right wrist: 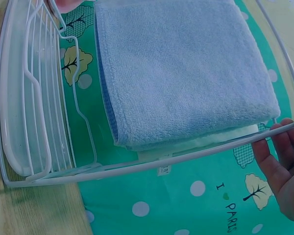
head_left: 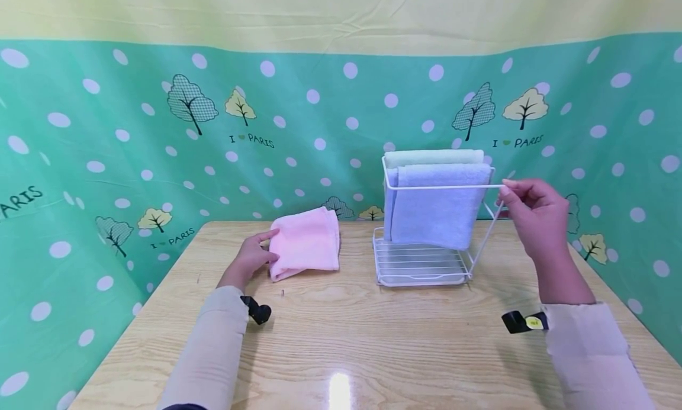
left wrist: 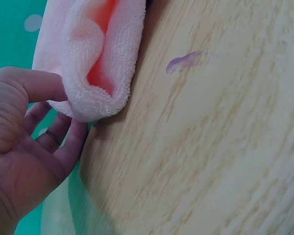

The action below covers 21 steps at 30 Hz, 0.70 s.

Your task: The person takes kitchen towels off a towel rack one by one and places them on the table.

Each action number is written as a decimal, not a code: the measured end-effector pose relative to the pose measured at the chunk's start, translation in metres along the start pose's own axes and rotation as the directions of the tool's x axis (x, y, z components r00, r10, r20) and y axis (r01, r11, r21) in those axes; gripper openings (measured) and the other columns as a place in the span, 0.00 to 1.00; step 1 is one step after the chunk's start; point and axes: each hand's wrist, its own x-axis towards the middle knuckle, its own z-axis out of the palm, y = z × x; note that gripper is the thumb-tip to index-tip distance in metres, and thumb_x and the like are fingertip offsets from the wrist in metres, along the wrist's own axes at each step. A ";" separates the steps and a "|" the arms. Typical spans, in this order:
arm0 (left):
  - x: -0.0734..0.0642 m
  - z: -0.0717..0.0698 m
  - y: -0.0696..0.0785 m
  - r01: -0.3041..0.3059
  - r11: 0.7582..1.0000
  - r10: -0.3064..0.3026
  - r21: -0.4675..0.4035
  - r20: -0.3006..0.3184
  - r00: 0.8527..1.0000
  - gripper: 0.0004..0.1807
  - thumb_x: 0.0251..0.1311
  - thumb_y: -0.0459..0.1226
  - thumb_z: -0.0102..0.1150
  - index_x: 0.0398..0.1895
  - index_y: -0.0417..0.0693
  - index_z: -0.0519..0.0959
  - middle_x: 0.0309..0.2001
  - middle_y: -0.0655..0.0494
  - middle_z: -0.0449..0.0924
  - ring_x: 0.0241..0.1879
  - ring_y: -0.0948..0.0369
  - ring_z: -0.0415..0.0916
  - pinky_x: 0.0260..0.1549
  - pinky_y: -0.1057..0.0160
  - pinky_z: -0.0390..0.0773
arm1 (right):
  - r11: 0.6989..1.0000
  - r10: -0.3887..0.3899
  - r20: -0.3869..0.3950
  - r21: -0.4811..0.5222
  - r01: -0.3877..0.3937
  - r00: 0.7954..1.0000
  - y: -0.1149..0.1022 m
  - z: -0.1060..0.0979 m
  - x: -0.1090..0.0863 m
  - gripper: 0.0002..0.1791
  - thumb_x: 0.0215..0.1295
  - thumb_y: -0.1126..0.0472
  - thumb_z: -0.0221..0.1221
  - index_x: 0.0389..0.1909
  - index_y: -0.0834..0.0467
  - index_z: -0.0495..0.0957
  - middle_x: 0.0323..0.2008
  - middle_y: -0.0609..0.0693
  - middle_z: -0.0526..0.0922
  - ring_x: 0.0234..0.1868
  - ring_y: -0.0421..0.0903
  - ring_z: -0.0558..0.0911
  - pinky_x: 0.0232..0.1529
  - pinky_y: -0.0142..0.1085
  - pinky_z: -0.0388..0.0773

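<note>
A folded pink towel [head_left: 306,242] lies on the table left of centre. My left hand [head_left: 254,257] pinches its left edge; in the left wrist view the thumb [left wrist: 41,85] is on one side of the towel's rounded fold [left wrist: 98,105], the fingers on the other. To the right stands a white wire rack [head_left: 421,280]. A folded blue towel [head_left: 439,206] hangs over one of its upper bars, with a pale green towel [head_left: 431,157] behind. My right hand [head_left: 538,215] holds the rack's upper right corner, fingertips [right wrist: 262,149] round the wire frame.
A clear tray [right wrist: 14,98] sits in the bottom of the rack. The wooden table [head_left: 373,339] runs up to a green dotted curtain [head_left: 298,120] behind and at both sides. A small purple mark [left wrist: 183,62] is on the tabletop near the pink towel.
</note>
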 end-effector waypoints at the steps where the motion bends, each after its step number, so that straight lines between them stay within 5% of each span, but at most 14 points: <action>1: 0.000 0.001 0.001 -0.006 1.000 0.006 0.007 0.014 1.000 0.44 0.52 0.21 0.63 0.73 0.57 0.63 0.71 0.39 0.56 0.48 0.51 0.72 0.32 0.65 0.80 | 1.000 0.001 -0.001 0.001 -0.001 1.000 0.000 0.000 0.000 0.13 0.66 0.68 0.60 0.50 0.68 0.79 0.34 0.43 0.81 0.34 0.41 0.79 0.33 0.26 0.81; 11: -0.001 0.028 0.016 -0.065 0.998 0.062 0.025 0.077 0.995 0.45 0.53 0.21 0.64 0.74 0.57 0.62 0.74 0.42 0.52 0.58 0.45 0.69 0.37 0.61 0.83 | 0.999 0.020 -0.003 -0.044 -0.020 1.000 0.001 0.000 0.000 0.15 0.66 0.63 0.61 0.50 0.66 0.79 0.36 0.45 0.81 0.35 0.42 0.79 0.34 0.26 0.81; 21: 0.005 0.041 0.014 -0.090 0.996 0.090 0.009 -0.062 0.994 0.38 0.54 0.23 0.66 0.69 0.54 0.70 0.68 0.46 0.65 0.47 0.50 0.74 0.32 0.66 0.81 | 0.999 0.035 -0.002 -0.011 -0.035 0.999 0.000 0.000 -0.001 0.15 0.66 0.63 0.62 0.51 0.66 0.80 0.35 0.45 0.81 0.35 0.41 0.79 0.34 0.26 0.81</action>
